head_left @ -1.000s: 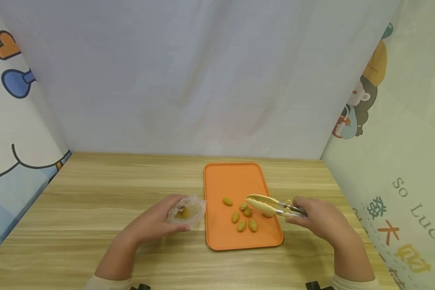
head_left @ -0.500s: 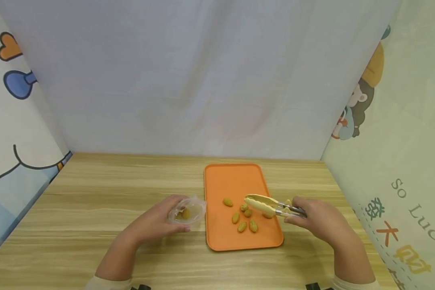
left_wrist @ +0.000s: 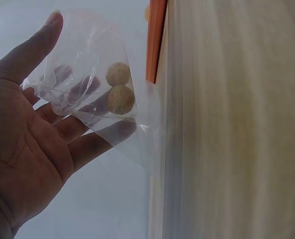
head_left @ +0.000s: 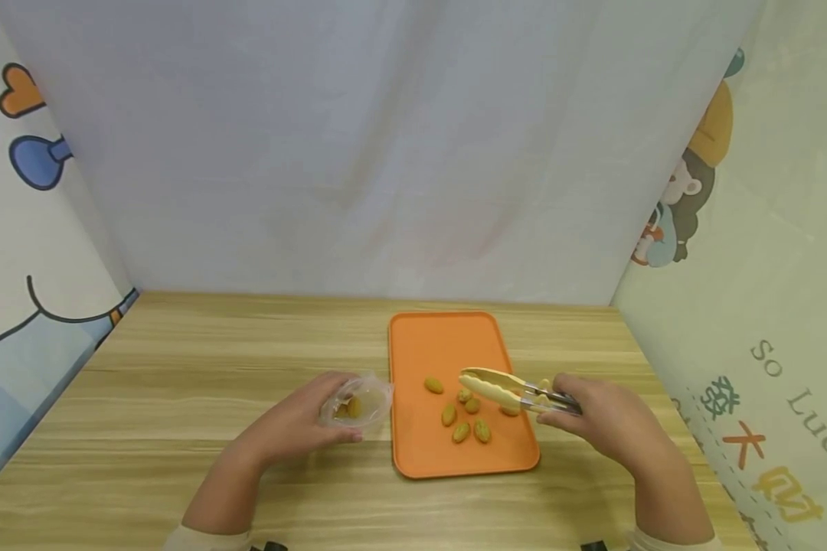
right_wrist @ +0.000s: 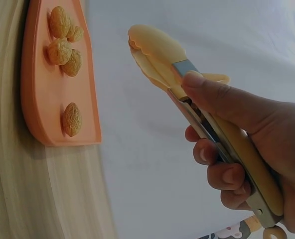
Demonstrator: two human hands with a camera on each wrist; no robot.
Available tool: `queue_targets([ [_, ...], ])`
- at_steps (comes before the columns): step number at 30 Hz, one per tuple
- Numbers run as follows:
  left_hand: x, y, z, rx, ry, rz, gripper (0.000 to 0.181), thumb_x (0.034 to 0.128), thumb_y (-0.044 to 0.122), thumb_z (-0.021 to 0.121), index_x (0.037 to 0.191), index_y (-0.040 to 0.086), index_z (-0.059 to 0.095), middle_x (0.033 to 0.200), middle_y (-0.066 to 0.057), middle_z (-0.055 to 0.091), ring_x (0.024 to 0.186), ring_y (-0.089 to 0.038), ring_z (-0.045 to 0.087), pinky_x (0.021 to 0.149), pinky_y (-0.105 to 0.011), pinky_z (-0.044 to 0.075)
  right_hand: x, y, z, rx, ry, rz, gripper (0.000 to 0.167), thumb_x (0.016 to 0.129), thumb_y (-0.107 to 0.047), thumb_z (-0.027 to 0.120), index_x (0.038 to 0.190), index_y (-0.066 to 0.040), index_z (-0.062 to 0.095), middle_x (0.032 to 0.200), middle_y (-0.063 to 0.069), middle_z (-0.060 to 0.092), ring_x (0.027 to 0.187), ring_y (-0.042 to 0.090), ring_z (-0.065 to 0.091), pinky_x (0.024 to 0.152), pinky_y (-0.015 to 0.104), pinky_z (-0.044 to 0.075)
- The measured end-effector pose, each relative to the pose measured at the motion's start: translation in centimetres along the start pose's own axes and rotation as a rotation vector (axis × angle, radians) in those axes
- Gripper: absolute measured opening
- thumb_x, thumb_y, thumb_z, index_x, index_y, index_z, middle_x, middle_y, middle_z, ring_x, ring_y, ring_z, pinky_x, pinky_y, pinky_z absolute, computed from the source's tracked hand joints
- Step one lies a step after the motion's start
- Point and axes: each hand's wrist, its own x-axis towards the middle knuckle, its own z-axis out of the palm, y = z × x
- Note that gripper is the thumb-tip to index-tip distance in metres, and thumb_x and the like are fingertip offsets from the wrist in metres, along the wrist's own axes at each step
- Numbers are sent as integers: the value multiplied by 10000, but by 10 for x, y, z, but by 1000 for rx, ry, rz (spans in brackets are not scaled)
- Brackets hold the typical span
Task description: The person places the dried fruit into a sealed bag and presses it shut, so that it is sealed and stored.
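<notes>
The tongs [head_left: 491, 392] have edged slightly toward nine o'clock since the earlier frame, while the nuts on the tray [head_left: 441, 344] lie as they did. Take the tray as a dial, twelve at its far edge.

The right hand [head_left: 609, 417], between three and four, grips the tongs, thumb along one arm and fingers curled round the other; the tips are parted, nothing between them. The left hand [head_left: 306, 417], between eight and nine, cups a clear plastic bag [head_left: 368, 398], its mouth spread round; two walnut-like nuts [left_wrist: 120, 99] sit inside.

On the tray, the nearest nuts [head_left: 482, 431] lie at five and six, one at seven, one near four under the tongs, a touching pair [head_left: 472, 405] mid-dial, and another [head_left: 433, 384] toward ten.

For a clean pick, I would bring the tips down low with one scalloped head each side of a single nut; the touching pair could roll or come up together. Squeeze gently, since round shells may slip. Keeping the bag close at nine, mouth wide, should shorten the carry.
</notes>
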Motion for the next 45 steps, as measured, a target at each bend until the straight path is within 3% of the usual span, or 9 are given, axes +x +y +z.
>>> queue_targets([
  [21,0,-11,-3,4,-5,18,751,792,443,802,1428,225,467,1348,-7,550,1154,-181,558,984,-485,452,5,-18,10,-36,125,-90,336,824,-565,690,815,-283,506,608,-169,341,520,-2,283,479,204,283],
  [29,-1,-11,-4,-8,-3,2,756,781,426,817,1427,244,469,1355,15,544,1153,-169,558,994,-477,448,8,-23,12,-55,152,-111,324,805,-489,749,810,-276,504,605,-166,315,515,-6,268,474,198,269],
  [39,-1,-11,-4,6,3,18,758,788,457,801,1429,237,460,1347,10,545,1159,-182,555,988,-488,451,11,-29,17,-37,216,-180,332,816,-519,730,780,-292,490,614,-190,324,520,-23,271,469,187,275],
  [45,-1,-10,-4,4,1,-6,753,780,438,815,1424,259,468,1350,51,538,1158,-160,553,991,-467,454,13,-32,20,-50,257,-230,336,795,-496,759,794,-281,501,629,-198,336,526,-26,271,470,172,270],
])
